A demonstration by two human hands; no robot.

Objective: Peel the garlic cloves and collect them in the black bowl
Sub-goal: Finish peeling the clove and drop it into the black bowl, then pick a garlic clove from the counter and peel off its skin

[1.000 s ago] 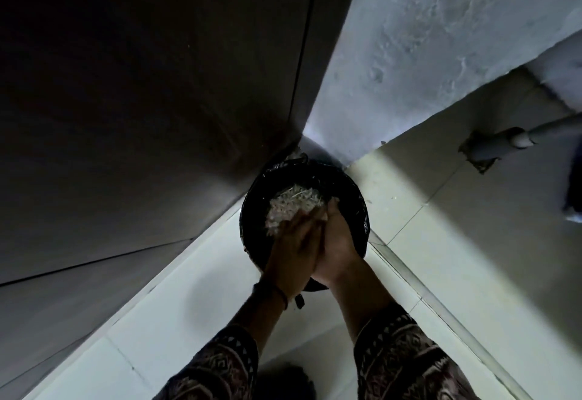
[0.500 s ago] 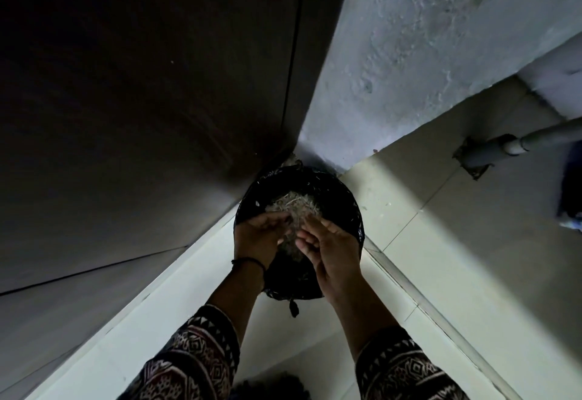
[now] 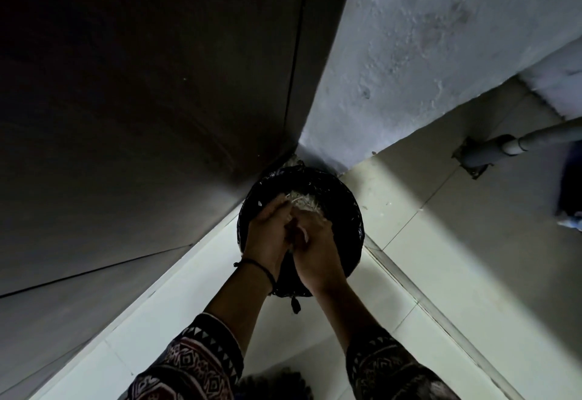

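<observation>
Centrally, left hand (image 3: pixel 267 237) and right hand (image 3: pixel 316 253) meet above a round black bag-lined bin (image 3: pixel 348 199); whether the fingers grasp anything is unclear.

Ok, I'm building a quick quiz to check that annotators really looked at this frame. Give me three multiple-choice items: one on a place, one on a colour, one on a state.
1. Where does the black container stand?
A. On the pale tiles, in the corner between the dark panel and the grey wall
B. On a wooden shelf
C. On a chair seat

2. What colour is the loose stuff inside it?
A. Red
B. Whitish
C. Green

3. How are the left hand and the right hand placed?
A. Far apart, at the person's sides
B. Close together, touching, above the container
C. Only one is in view

Answers: 1 A, it sits at the foot of the corner; 2 B, pale shreds show past the fingers; 3 B, both hands meet over the opening.
</observation>
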